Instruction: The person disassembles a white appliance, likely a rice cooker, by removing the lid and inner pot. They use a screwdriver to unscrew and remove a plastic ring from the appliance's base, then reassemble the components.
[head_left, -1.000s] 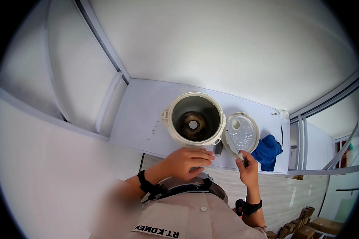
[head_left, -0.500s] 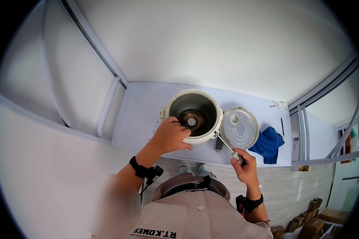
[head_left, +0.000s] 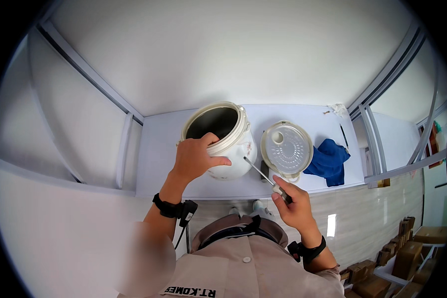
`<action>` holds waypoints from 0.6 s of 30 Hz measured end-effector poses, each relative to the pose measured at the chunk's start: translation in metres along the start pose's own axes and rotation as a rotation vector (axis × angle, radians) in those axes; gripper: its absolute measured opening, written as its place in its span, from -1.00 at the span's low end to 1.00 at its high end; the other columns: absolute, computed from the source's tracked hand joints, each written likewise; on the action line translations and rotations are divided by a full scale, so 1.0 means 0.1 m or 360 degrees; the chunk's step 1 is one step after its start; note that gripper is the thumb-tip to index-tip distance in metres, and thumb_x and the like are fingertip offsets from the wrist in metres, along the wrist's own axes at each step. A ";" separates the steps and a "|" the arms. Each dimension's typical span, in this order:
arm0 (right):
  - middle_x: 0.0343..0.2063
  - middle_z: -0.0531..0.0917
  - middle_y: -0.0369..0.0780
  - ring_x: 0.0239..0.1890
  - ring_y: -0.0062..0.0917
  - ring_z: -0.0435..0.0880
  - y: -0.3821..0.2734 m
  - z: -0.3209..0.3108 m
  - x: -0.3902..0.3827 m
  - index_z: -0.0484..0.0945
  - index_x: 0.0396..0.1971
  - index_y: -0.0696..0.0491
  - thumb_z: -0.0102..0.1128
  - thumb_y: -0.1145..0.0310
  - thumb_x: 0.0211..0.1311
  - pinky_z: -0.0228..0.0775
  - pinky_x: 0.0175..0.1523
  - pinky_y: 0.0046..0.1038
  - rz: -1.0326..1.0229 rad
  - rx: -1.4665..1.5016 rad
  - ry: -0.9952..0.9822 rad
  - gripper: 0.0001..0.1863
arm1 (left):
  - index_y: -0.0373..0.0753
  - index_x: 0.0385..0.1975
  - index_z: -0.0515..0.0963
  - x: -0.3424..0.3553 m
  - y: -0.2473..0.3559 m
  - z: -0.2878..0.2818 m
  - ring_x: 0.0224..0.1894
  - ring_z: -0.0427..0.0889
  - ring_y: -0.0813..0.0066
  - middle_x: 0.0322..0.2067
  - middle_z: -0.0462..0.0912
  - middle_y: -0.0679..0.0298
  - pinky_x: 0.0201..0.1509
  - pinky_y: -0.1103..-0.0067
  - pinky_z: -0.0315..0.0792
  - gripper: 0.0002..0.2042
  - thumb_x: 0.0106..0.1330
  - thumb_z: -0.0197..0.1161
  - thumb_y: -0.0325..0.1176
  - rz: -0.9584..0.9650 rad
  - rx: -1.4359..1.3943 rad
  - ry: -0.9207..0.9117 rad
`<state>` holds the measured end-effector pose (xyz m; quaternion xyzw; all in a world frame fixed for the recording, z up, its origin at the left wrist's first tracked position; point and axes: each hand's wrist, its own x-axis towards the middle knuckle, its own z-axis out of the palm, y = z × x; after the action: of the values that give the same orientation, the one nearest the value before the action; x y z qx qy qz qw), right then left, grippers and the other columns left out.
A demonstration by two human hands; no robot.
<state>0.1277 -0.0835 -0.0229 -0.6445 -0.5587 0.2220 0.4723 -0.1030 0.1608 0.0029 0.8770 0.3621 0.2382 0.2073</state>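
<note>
A white rice cooker body (head_left: 238, 154) with a cream rim stands tilted on the table, its dark inside partly showing. My left hand (head_left: 194, 156) is closed on the near side of that rim, fingers over the edge and thumb outside. In my right hand (head_left: 294, 204) is a screwdriver (head_left: 257, 169) with a metal shaft and a light and dark handle. Its tip is at the cooker's right outer wall; whether it touches I cannot tell. To the right lies the round cooker lid (head_left: 295, 158), with a pale, patterned inner face upward.
A blue cloth (head_left: 329, 161) lies crumpled right of the lid on the white table (head_left: 156, 154). A thin dark stick (head_left: 343, 135) and white crumpled tissue (head_left: 338, 109) lie farther right. A dark grey object (head_left: 264, 170) sits beside the lid. Cardboard boxes (head_left: 408, 258) stand on the floor.
The cooker body has tipped over toward the left, so its right outer wall now shows. My left hand went with its rim. The screwdriver tip went from the rim to the outer wall.
</note>
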 end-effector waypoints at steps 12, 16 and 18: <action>-0.49 0.71 -0.24 -0.54 -0.27 0.68 -0.19 0.09 0.15 0.77 0.20 -0.16 0.35 0.37 0.41 0.49 -0.40 -0.29 -0.0039 -0.0360 0.0048 -0.61 | -0.18 -0.39 0.69 0.06 0.22 0.02 -0.42 0.76 0.12 -0.49 0.79 0.18 -0.31 0.33 0.53 -0.45 -0.09 0.72 0.18 -0.0077 0.0148 -0.0200; -0.51 0.70 -0.24 -0.55 -0.26 0.67 -0.18 0.08 0.16 0.78 0.19 -0.17 0.35 0.36 0.40 0.48 -0.41 -0.27 -0.0047 -0.0358 0.0054 -0.61 | -0.21 -0.43 0.67 0.06 0.27 0.04 -0.47 0.72 0.08 -0.53 0.74 0.15 -0.35 0.31 0.50 -0.44 -0.06 0.70 0.19 -0.0035 0.0161 -0.0192; -0.52 0.69 -0.24 -0.55 -0.26 0.66 -0.18 0.08 0.16 0.78 0.19 -0.17 0.35 0.36 0.40 0.47 -0.41 -0.25 -0.0030 -0.0358 0.0057 -0.62 | -0.19 -0.45 0.65 0.05 0.26 0.09 -0.45 0.74 0.10 -0.53 0.76 0.18 -0.34 0.31 0.51 -0.45 -0.07 0.72 0.17 -0.0062 0.0179 -0.0191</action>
<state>0.1167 -0.0670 -0.0074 -0.6920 -0.5777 0.1419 0.4089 -0.0804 0.1460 0.0107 0.8927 0.3789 0.1604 0.1838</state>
